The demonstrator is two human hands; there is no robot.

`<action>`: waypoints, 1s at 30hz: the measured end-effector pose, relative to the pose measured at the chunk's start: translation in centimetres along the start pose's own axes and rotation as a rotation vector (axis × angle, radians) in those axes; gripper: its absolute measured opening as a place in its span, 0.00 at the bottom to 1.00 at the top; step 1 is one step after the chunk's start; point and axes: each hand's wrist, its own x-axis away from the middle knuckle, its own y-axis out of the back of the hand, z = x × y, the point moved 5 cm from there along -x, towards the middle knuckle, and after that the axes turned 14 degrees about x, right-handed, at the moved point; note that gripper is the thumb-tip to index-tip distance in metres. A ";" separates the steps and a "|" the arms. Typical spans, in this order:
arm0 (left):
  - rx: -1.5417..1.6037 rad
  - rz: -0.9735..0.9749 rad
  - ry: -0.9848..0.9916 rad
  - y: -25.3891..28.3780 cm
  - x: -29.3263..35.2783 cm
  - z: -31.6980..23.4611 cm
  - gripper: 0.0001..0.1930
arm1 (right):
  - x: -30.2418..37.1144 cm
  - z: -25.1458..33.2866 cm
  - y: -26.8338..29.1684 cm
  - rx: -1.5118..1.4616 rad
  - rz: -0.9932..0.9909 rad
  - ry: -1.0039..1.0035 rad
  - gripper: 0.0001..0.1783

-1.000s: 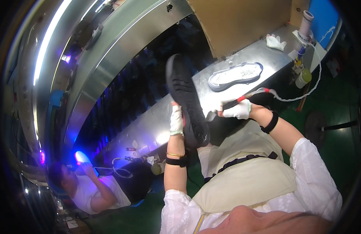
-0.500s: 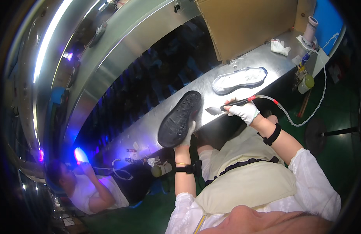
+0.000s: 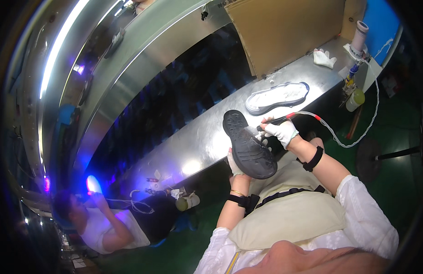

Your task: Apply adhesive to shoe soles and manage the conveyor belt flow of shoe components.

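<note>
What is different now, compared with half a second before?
The left hand has carried the black shoe rightward; its upper end now leans left instead of right. The tip of the black-handled tool now overlaps the shoe's edge. Nothing was let go. The right hand keeps the tool; the white sole lies as before.

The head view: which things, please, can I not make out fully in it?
All in the head view:
Left hand: partly hidden behind the black sole.
Black sole: far face turned away from the camera.
Corded tool in the right hand: tip too blurred to tell whether it touches the sole.
Cardboard: cut off by the upper edge.
</note>
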 end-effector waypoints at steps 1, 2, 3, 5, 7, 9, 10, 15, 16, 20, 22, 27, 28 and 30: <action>0.003 -0.023 -0.047 0.3 -0.4 -0.1 0.40 | -0.1 0.2 0.2 0.003 -0.002 0.007 0.07; 0.124 0.113 0.053 -3.7 0.3 1.6 0.36 | -0.4 0.5 0.5 0.013 -0.013 0.041 0.07; 0.120 0.116 0.061 -3.6 0.0 1.5 0.36 | -0.6 0.7 0.8 0.021 -0.022 0.074 0.06; -0.019 0.047 -0.035 -4.2 0.4 1.2 0.36 | -1.1 1.7 0.5 0.004 -0.022 0.113 0.06; -0.107 0.123 -0.004 -5.2 1.2 2.0 0.37 | -3.0 1.8 0.3 0.055 -0.039 0.435 0.06; 0.209 0.169 0.104 -5.4 1.9 2.7 0.38 | -3.0 3.9 -0.7 0.337 -0.119 0.563 0.06; 0.076 0.077 0.027 -5.3 1.9 3.0 0.35 | -3.2 4.5 -1.0 0.311 -0.135 0.623 0.07; -0.068 0.064 0.044 -4.3 1.6 2.5 0.30 | -1.0 7.5 -3.6 0.655 -0.038 1.009 0.13; -0.016 0.118 0.015 -4.8 1.7 2.0 0.29 | -0.1 7.7 -4.2 0.717 0.069 1.060 0.13; 0.021 0.120 -0.087 -4.7 2.4 0.2 0.25 | 2.7 7.3 -4.7 0.809 0.390 1.020 0.13; -0.018 0.150 -0.096 -4.8 2.5 -0.4 0.24 | 2.6 7.2 -4.5 0.728 0.389 0.925 0.11; -0.121 0.106 -0.175 -6.3 2.9 0.3 0.28 | -0.6 7.8 -3.5 0.278 0.142 0.540 0.06; -0.125 0.147 -0.135 -7.3 2.8 1.1 0.29 | -1.0 8.7 -3.7 0.266 0.067 0.704 0.06; -0.133 0.184 -0.089 -8.5 2.4 2.1 0.31 | -1.2 8.9 -4.3 0.325 0.004 0.747 0.06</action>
